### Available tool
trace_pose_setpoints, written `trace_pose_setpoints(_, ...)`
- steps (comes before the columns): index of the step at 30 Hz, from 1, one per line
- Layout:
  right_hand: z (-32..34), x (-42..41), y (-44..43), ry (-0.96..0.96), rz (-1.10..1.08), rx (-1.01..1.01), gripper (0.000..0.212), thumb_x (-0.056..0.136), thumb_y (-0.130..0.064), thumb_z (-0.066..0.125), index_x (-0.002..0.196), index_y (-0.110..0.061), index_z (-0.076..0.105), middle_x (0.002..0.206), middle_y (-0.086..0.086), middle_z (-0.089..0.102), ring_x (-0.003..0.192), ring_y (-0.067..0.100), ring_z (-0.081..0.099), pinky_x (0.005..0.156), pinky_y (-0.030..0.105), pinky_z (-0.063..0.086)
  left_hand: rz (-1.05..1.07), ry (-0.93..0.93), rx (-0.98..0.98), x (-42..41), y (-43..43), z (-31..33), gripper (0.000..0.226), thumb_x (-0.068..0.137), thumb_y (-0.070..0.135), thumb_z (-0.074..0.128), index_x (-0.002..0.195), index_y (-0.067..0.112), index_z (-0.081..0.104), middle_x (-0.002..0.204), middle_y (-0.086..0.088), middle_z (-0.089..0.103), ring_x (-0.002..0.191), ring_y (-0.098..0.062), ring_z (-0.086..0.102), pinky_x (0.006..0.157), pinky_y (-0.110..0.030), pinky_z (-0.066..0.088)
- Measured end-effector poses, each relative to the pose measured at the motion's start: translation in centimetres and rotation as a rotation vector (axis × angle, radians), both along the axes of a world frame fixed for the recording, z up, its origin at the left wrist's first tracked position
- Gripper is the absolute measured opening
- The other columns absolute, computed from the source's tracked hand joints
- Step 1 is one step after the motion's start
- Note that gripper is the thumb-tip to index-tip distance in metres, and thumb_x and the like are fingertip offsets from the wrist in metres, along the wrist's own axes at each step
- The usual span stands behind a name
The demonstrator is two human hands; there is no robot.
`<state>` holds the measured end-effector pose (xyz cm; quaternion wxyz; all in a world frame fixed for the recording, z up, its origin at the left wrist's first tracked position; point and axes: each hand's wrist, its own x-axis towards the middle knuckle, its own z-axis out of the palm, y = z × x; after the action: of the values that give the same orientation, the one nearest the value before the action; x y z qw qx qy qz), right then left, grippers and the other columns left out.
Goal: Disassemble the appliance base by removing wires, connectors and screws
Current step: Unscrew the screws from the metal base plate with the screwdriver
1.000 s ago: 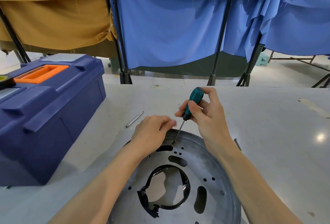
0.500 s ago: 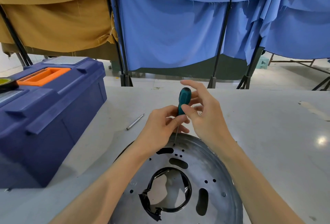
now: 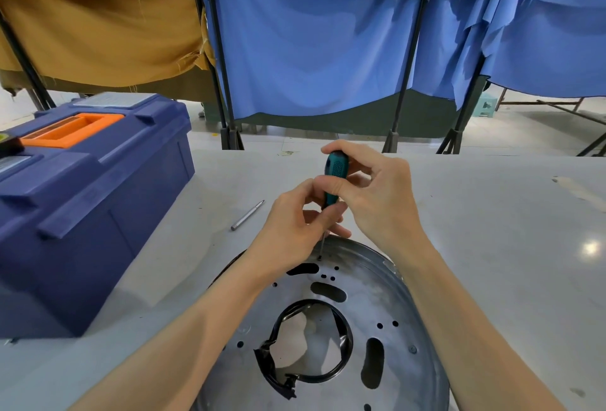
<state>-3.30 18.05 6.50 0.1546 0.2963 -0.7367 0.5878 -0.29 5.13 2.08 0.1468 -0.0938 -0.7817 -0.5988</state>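
The appliance base [image 3: 387,305], a round metal plate with many holes and slots, lies flat on the grey table [image 3: 492,230] in front of the person, at the 6 o'clock side of the view. The step in hand seems to be the removing of a screw [image 3: 319,258] near the far rim of the plate, at about 12 o'clock on the disc. The right hand [image 3: 377,201] holds the teal handle of the screwdriver [image 3: 334,178], with the thumb and the fingers curled closed around it and the index finger over its top. The left hand [image 3: 295,230] is closed lightly at the lower part of the tool, where the handle meets the thin shaft; it seems to steady it. The tip stands upright on the screw, or just touching it; I cannot tell if it sits fully in the head. The next move calls, I think, for downward pressure and turning of the handle, while the left hand keeps the shaft straight so that the tip does not slip. A black cable [image 3: 331,374] is seated in the centre opening. At 10 o'clock from the plate lies 1 loose bit [image 3: 247,215], and a blue toolbox [image 3: 91,201] stands at 9 o'clock.
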Motion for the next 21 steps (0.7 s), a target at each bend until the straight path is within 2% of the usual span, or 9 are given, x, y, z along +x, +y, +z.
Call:
trace_pose_setpoints(2,-0.1,0.1,0.0,-0.022,0.054,-0.037,0.032,0.078,0.001,0.073,0.099,-0.022,0.070,0.083,-0.009,0.066,0.083,0.013,0.065,0.079,0.026,0.058,0.020,0.026,-0.005,0.1,0.0,-0.3,0.020,0.090,0.023,0.066,0.100,0.009,0.055,0.091,0.003,0.065,0.072,-0.020,0.074,0.065,-0.031,0.059)
trace_pose_setpoints(3,-0.2,0.1,0.1,-0.028,0.072,-0.051,0.034,0.078,0.004,0.072,0.098,-0.022,0.070,0.082,-0.006,0.067,0.083,0.014,0.065,0.079,0.025,0.058,0.029,0.031,0.004,0.1,0.1,-0.3,0.026,0.089,0.024,0.068,0.096,0.005,0.052,0.091,0.000,0.064,0.071,-0.022,0.074,0.067,-0.039,0.060)
trace_pose_setpoints(5,-0.4,-0.1,0.3,-0.034,0.089,-0.067,0.036,0.079,0.009,0.069,0.098,-0.021,0.070,0.083,-0.002,0.068,0.083,0.015,0.066,0.078,0.023,0.057,0.041,0.021,0.046,0.2,0.2,-0.3,0.031,0.086,0.023,0.071,0.088,0.002,0.048,0.091,-0.007,0.064,0.069,-0.026,0.074,0.071,-0.050,0.059)
trace_pose_setpoints(6,-0.4,-0.2,0.4,-0.032,0.093,-0.071,0.036,0.079,0.010,0.067,0.098,-0.020,0.069,0.084,0.000,0.068,0.084,0.015,0.066,0.078,0.022,0.056,0.034,0.006,0.073,0.3,0.2,-0.2,0.029,0.087,0.022,0.070,0.086,0.003,0.048,0.091,-0.009,0.065,0.069,-0.027,0.074,0.073,-0.051,0.059)
trace_pose_setpoints(9,-0.6,-0.8,1.0,-0.032,0.099,-0.074,0.032,0.082,0.011,0.063,0.101,-0.013,0.068,0.088,0.006,0.068,0.085,0.021,0.068,0.079,0.027,0.058,-0.043,-0.065,0.099,0.5,0.1,0.1,0.012,0.098,0.022,0.053,0.098,0.011,0.058,0.087,-0.007,0.071,0.078,-0.026,0.073,0.081,-0.046,0.058)
trace_pose_setpoints(12,-0.7,-1.0,1.4,-0.073,0.144,-0.108,0.031,0.083,0.014,0.059,0.102,-0.010,0.066,0.090,0.011,0.067,0.082,0.020,0.069,0.076,0.031,0.059,-0.066,-0.086,-0.053,0.6,0.5,0.1,0.021,0.103,0.019,0.039,0.113,0.016,0.057,0.087,-0.005,0.073,0.082,-0.022,0.071,0.088,-0.045,0.055)
trace_pose_setpoints(16,-0.6,-0.7,1.0,-0.095,0.198,-0.128,0.031,0.086,0.011,0.058,0.105,-0.012,0.066,0.092,0.009,0.068,0.085,0.016,0.069,0.069,0.029,0.059,-0.032,-0.052,-0.092,0.5,0.6,0.1,0.020,0.103,0.016,0.040,0.107,0.008,0.058,0.079,-0.004,0.072,0.077,-0.022,0.071,0.084,-0.048,0.055)
trace_pose_setpoints(19,-0.8,-0.5,0.2,-0.082,0.138,-0.074,0.027,0.085,-0.010,0.071,0.107,-0.024,0.066,0.104,0.002,0.062,0.098,0.011,0.063,0.069,0.018,0.055,-0.031,-0.060,-0.074,0.6,0.2,0.2,0.022,0.102,0.019,0.043,0.114,0.012,0.060,0.084,-0.002,0.074,0.081,-0.018,0.073,0.084,-0.041,0.058)
trace_pose_setpoints(21,-0.7,-0.5,0.1,-0.055,0.047,-0.048,0.029,0.079,-0.020,0.078,0.105,-0.029,0.068,0.105,0.003,0.059,0.092,0.009,0.060,0.071,0.019,0.053,-0.044,-0.062,-0.078,0.5,0.1,0.3,0.021,0.101,0.021,0.046,0.115,0.014,0.060,0.087,-0.002,0.075,0.083,-0.016,0.073,0.083,-0.038,0.058)
